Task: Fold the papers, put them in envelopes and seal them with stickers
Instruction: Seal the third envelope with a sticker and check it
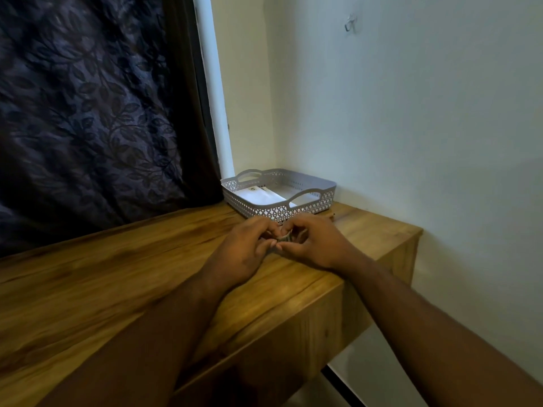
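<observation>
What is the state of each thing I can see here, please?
Basket: upright on the table's far corner, holding white envelopes.
Envelopes: lying flat inside the basket.
Small dark item: pinched between both hands, too small to identify.
Left hand: closed on the item.
Right hand: closed on the item.
Curtain: drawn.

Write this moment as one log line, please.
hands: left and right pinch small item | tray: white envelopes inside
</observation>
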